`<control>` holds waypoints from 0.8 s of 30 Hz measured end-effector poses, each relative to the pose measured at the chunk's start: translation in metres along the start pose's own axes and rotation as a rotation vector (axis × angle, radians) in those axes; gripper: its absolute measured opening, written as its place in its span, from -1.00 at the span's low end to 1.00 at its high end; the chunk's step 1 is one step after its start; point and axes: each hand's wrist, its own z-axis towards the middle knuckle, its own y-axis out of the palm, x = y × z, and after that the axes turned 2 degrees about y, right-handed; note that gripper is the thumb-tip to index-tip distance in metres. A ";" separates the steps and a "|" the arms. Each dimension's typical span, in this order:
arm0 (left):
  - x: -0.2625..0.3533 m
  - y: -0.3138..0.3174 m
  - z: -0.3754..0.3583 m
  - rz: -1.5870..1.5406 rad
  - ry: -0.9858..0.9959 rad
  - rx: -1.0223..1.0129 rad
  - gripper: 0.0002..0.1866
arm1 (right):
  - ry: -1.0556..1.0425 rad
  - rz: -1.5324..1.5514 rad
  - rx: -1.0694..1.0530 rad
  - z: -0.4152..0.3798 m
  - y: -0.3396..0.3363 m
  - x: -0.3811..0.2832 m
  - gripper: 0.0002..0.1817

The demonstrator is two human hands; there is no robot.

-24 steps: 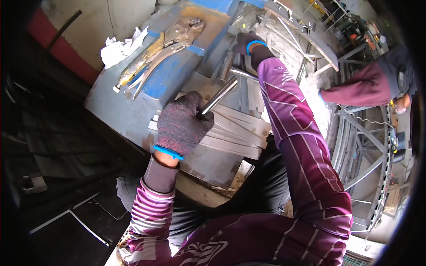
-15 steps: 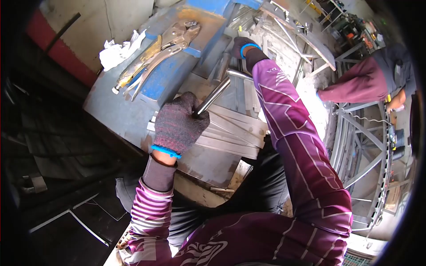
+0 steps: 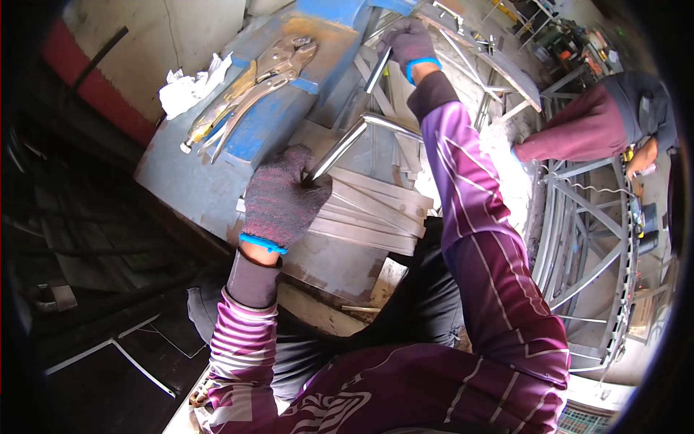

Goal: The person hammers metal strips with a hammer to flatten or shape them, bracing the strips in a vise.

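1. Workshop clutter surrounds a grey metal bench top (image 3: 170,173). At three o'clock is a steel lattice frame (image 3: 593,271); at two, a co-worker's maroon sleeve (image 3: 578,130) reaches toward brightly lit metalwork.
2. My left hand (image 3: 283,199), gloved, is just left of centre, closed around the lower end of a shiny metal rod (image 3: 338,152). The rod slants up toward one o'clock, and the fist at its end seems to steady it, leaving most of its length exposed.
3. At the rod's upper end, another shiny length (image 3: 395,127) angles off toward four o'clock, partly hidden by my right sleeve. I cannot tell whether the two are joined or merely meet.
4. My right hand (image 3: 410,42), also gloved, is near twelve o'clock, arm outstretched. It grips one end of a shorter bright rod (image 3: 377,71), whose free end points down toward seven, apart from the left hand's rod.
5. Flat metal strips (image 3: 383,224) lie fanned and overlapping at centre, probably piled close for easy reach.
6. Locking pliers (image 3: 278,69) rest at eleven o'clock on a blue metal block (image 3: 253,137), seemingly parked off the lower surface. Crumpled white cloth or paper (image 3: 189,94) sits beside them, toward ten.
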 end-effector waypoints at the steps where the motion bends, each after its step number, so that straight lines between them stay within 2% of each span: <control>1: 0.002 -0.001 -0.001 -0.038 -0.007 -0.011 -0.75 | -0.001 0.001 0.005 -0.008 -0.008 -0.021 -0.65; 3: 0.003 -0.004 -0.002 -0.073 -0.011 -0.030 -0.75 | -0.021 0.189 -0.119 -0.023 -0.040 -0.056 -0.71; 5: 0.006 -0.008 0.001 -0.119 0.079 0.037 -0.76 | 0.018 0.636 -0.079 -0.052 -0.076 -0.070 -0.73; 6: 0.008 -0.011 0.002 -0.149 0.074 -0.006 -0.76 | 0.246 0.602 0.106 -0.094 -0.061 -0.092 -0.76; 8: 0.012 -0.015 0.004 -0.185 0.046 -0.018 -0.75 | 0.339 0.825 -0.063 -0.160 -0.055 -0.062 -0.73; 9: 0.013 -0.016 0.002 -0.214 -0.002 -0.035 -0.74 | 0.407 0.640 -0.201 -0.184 -0.059 -0.041 -0.75; 10: 0.013 -0.019 0.000 -0.203 0.042 -0.024 -0.76 | 0.435 0.499 -0.272 -0.213 -0.048 -0.044 -0.74; 11: 0.012 -0.022 0.000 -0.191 0.040 -0.035 -0.76 | 0.560 0.250 -0.313 -0.237 -0.037 -0.062 -0.71; 13: 0.008 -0.029 -0.001 -0.307 0.071 0.020 -0.76 | 0.286 -0.051 -0.427 -0.266 -0.029 -0.057 -0.65; 15: 0.001 -0.044 0.000 -0.295 0.062 0.005 -0.79 | 0.304 0.002 -0.472 -0.287 -0.031 -0.065 -0.59; 17: 0.003 -0.057 0.001 -0.743 -0.096 0.010 -0.83 | 0.315 0.048 -0.519 -0.296 -0.030 -0.069 -0.52; 19: 0.007 -0.058 0.000 -0.746 -0.072 0.066 -0.86 | 0.289 0.116 -0.583 -0.304 -0.024 -0.071 -0.54; 21: 0.014 -0.059 -0.002 -0.974 -0.213 0.084 -0.85 | 0.267 0.134 -0.598 -0.306 -0.023 -0.072 -0.55; 24: 0.018 -0.055 -0.002 -1.029 -0.193 0.074 -0.81 | 0.242 0.173 -0.589 -0.307 -0.021 -0.071 -0.57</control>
